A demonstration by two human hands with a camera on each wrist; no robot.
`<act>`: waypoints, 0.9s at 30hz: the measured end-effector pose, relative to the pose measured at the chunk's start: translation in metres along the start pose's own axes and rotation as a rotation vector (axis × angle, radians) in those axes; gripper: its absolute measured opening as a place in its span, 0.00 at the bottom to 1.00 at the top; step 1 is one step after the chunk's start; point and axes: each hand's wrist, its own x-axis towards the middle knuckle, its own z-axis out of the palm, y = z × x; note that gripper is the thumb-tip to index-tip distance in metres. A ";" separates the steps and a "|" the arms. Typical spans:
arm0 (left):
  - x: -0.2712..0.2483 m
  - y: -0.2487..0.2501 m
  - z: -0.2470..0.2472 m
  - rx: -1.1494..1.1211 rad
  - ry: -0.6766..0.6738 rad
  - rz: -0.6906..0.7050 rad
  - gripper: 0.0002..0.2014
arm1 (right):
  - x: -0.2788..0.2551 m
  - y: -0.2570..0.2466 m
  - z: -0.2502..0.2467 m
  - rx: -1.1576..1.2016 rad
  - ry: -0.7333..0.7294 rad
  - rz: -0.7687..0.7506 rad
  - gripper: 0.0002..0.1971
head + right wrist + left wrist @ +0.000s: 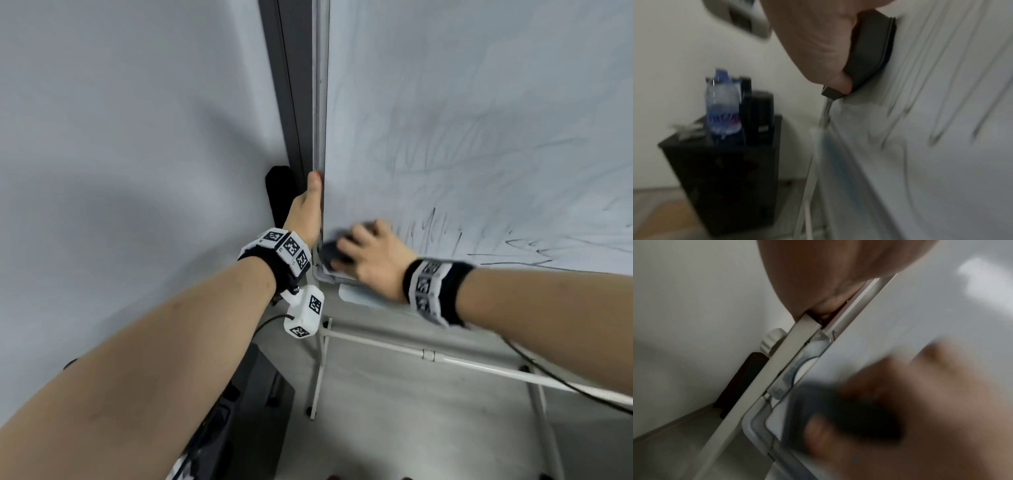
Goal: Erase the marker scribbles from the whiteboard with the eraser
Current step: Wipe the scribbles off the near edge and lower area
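Observation:
The whiteboard stands upright on the right, smeared grey, with dark marker scribbles along its lower part. My right hand grips a dark eraser and presses it flat on the board's lower left corner; both are motion-blurred. The right wrist view shows the eraser under the palm against the board, streaked scribbles beside it. My left hand holds the board's left frame edge, thumb up along the front, the other fingers hidden behind. In the left wrist view the eraser lies by the corner bracket.
A grey wall fills the left. A dark post runs beside the frame. Below, the board's white stand bars cross a grey floor. A black cabinet carries a water bottle and a dark container.

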 end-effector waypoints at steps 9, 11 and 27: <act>0.001 -0.001 -0.003 -0.027 0.010 -0.011 0.26 | 0.012 0.021 -0.009 0.062 0.104 0.086 0.22; -0.001 0.003 -0.002 -0.015 0.016 -0.011 0.27 | 0.010 0.009 -0.003 0.012 0.073 0.023 0.19; -0.010 0.009 0.009 0.015 0.097 -0.019 0.28 | -0.045 0.024 -0.004 0.054 -0.014 0.057 0.27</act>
